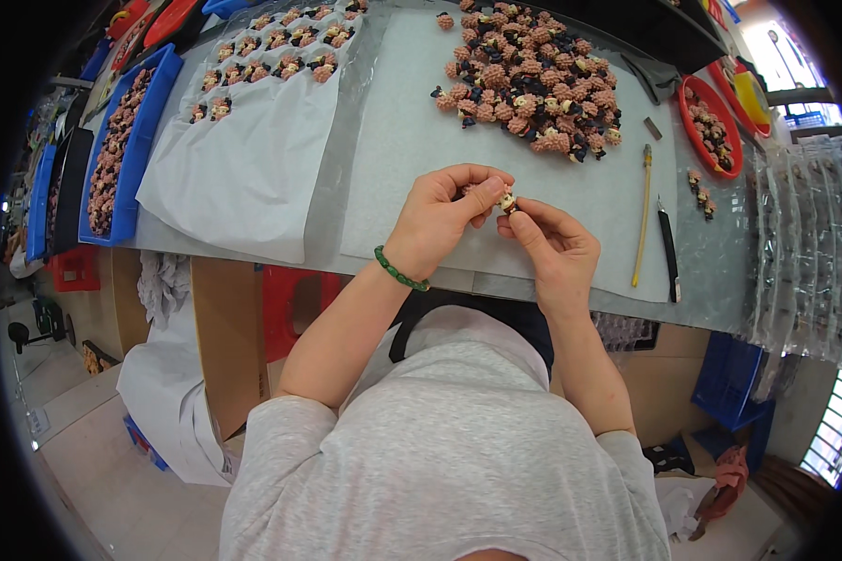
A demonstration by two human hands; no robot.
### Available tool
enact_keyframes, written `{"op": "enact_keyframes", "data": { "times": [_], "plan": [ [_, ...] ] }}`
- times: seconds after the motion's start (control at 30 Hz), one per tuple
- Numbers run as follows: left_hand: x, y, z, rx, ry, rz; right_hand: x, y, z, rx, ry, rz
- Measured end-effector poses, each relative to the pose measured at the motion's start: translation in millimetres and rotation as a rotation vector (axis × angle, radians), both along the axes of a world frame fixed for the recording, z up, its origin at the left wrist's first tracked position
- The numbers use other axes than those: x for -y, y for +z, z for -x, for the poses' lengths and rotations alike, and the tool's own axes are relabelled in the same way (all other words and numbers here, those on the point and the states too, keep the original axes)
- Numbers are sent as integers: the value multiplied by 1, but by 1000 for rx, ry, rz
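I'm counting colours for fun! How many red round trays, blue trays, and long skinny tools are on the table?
Red round trays: 1 wholly on the table at the right, holding a few small pink figures
Blue trays: 1 long one at the left, full of figures
Long skinny tools: 2, a yellow stick and a black-handled tool
Total: 4
Others at the rim are cut off, so not counted.

Workbench stacked with small pink figurines

A heap of pink figurines lies at the table's far edge; a red tray and yellow tool sit near its right edge.
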State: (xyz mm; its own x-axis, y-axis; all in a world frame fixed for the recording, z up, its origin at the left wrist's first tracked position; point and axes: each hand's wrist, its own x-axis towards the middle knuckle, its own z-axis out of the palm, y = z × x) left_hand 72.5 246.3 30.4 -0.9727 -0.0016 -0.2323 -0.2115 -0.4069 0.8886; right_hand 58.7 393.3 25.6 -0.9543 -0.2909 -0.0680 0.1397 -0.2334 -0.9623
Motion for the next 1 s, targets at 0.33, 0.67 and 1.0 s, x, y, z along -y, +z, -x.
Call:
{"op": "enact_keyframes", "data": {
  "times": [0.33,0.67,1.0],
  "plan": [
    [0,-4,1,58,0,19,1,-2,-1,34,5,11],
    [7,-7,-2,-87,-80,-34,-4,-11,4,-120,-69,39],
    [6,-4,-2,-126,-26,-218,-12,-11,9,-300,-37,-81]
  ]
}}
